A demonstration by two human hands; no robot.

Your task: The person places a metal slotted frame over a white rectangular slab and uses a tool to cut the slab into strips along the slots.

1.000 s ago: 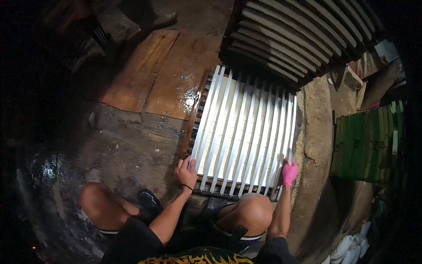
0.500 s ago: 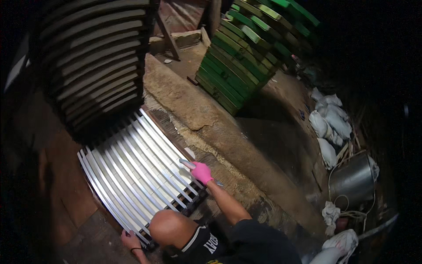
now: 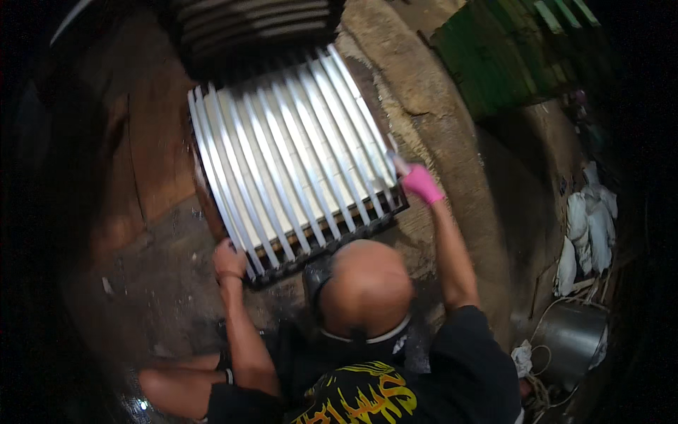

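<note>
Touching the lower left corner of a silver-barred white rack (image 3: pixel 296 155) in the upper middle of the frame, the left hand (image 3: pixel 229 260) curls its fingers inward; I cannot tell whether they clamp the edge. At the rack's right edge, the pink-gloved right hand (image 3: pixel 422 184) is blurred, its fingers apart or together, I cannot tell. Jagged yellow lettering (image 3: pixel 364 397) crosses the black shirt (image 3: pixel 474 357), lower middle; white bags (image 3: pixel 590 226) lie at right
</note>
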